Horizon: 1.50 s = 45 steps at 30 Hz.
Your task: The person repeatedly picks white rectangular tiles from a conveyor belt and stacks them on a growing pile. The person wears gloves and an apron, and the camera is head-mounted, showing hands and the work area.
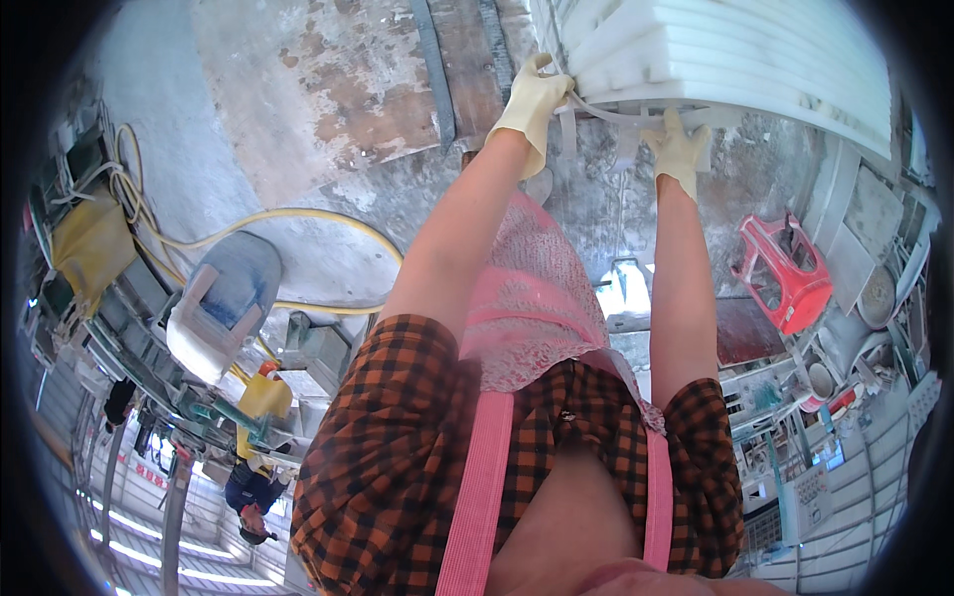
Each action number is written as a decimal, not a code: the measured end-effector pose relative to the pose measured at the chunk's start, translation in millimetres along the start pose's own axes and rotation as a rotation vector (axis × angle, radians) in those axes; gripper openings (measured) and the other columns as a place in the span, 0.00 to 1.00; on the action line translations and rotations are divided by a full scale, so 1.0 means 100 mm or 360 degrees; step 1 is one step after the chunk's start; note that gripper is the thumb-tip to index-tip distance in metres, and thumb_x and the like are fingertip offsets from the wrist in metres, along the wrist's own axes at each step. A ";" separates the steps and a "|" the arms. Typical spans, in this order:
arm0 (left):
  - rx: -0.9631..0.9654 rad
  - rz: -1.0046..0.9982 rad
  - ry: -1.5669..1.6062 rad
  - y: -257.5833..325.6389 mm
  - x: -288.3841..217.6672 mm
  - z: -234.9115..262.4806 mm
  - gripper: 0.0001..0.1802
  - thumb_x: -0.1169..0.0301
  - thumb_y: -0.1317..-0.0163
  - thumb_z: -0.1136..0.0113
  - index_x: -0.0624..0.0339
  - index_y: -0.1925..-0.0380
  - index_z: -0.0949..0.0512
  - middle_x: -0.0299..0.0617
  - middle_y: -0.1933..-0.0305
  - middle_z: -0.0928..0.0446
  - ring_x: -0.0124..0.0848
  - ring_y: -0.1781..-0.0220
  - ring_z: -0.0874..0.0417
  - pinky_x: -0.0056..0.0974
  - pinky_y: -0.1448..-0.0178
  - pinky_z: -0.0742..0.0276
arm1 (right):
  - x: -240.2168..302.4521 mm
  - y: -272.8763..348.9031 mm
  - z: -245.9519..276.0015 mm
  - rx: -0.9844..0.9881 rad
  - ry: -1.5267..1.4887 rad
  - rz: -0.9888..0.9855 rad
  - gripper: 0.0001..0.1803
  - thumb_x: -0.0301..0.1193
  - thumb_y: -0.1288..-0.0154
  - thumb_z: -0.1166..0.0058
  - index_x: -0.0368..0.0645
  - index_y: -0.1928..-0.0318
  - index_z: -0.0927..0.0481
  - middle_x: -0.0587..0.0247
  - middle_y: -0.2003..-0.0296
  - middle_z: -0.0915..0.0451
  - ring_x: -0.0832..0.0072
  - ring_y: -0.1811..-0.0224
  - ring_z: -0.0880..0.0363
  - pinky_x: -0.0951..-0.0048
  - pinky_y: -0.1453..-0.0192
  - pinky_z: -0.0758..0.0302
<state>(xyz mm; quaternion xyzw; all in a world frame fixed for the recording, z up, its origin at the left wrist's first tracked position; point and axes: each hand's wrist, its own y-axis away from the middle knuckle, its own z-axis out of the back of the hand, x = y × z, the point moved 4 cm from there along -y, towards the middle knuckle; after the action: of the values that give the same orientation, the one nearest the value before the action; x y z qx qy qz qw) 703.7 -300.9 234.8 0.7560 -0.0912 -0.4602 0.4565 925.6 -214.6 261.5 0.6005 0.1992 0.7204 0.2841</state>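
While the big white ribbed block (735,55) sits in front of the person, the gloved left hand (537,97) is by the block's near left corner. Its fingers are bent beside a thin pale strip (608,116); I cannot tell if they grip it. The gloved right hand (677,151) has its fingers spread at the block's near edge. A yellow hose (298,212) lies well left of the block.

Yellow hose (288,211) loops left, near blue-white chair (238,270); red stool (805,306) right; person (250,489) in dark top lower left.
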 end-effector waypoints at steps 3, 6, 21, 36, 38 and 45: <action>-0.0026 0.0040 0.0148 -0.01 0.04 0.05 0.38 0.76 0.46 0.39 0.65 0.33 0.38 0.50 0.54 0.19 0.35 0.56 0.14 0.34 0.48 0.18 | -0.04 0.01 -0.02 0.0013 0.0130 0.0054 0.55 0.27 0.34 0.43 0.42 0.24 0.73 0.44 0.30 0.45 0.59 0.47 0.22 0.60 0.46 0.18; 0.0076 0.0069 0.0217 0.01 0.07 0.11 0.37 0.77 0.46 0.39 0.64 0.34 0.37 0.49 0.55 0.19 0.36 0.56 0.14 0.36 0.49 0.16 | -0.14 0.06 -0.07 -0.0006 0.0126 -0.0089 0.55 0.28 0.34 0.43 0.42 0.24 0.73 0.45 0.29 0.46 0.58 0.42 0.24 0.62 0.37 0.24; 0.0307 -0.0214 0.0189 -0.12 0.31 0.16 0.45 0.67 0.40 0.37 0.63 0.26 0.48 0.49 0.50 0.20 0.29 0.66 0.22 0.34 0.61 0.25 | -0.20 0.71 -0.03 -0.0083 -0.0162 0.0290 0.53 0.30 0.36 0.36 0.41 0.23 0.60 0.45 0.37 0.33 0.68 0.50 0.22 0.69 0.49 0.21; 0.0384 -0.0165 0.0455 -0.33 0.48 0.11 0.17 0.68 0.30 0.41 0.60 0.44 0.27 0.40 0.54 0.21 0.29 0.56 0.19 0.32 0.51 0.23 | -0.48 0.75 -0.06 -0.0018 0.0816 0.0357 0.41 0.29 0.41 0.34 0.44 0.28 0.35 0.58 0.46 0.21 0.78 0.59 0.21 0.77 0.55 0.23; 0.0343 -0.0137 0.0399 -0.35 0.51 0.10 0.18 0.67 0.31 0.40 0.59 0.43 0.27 0.40 0.53 0.22 0.28 0.55 0.20 0.33 0.50 0.23 | -0.47 0.75 -0.03 0.0021 0.0923 0.0388 0.40 0.29 0.41 0.34 0.44 0.28 0.35 0.56 0.41 0.23 0.76 0.52 0.21 0.76 0.48 0.24; 0.0317 -0.0258 0.0235 -0.33 0.52 0.12 0.20 0.69 0.32 0.41 0.58 0.41 0.28 0.36 0.60 0.23 0.26 0.58 0.20 0.31 0.51 0.23 | -0.57 0.69 0.06 0.0160 0.0447 0.0308 0.38 0.27 0.39 0.36 0.42 0.29 0.35 0.54 0.38 0.25 0.71 0.43 0.22 0.74 0.41 0.26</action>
<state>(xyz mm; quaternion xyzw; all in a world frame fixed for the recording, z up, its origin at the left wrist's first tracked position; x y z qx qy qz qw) 714.0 -318.1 175.2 0.8342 -0.0412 -0.4274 0.3460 926.0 -304.1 263.0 0.5237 0.2141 0.8103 0.1525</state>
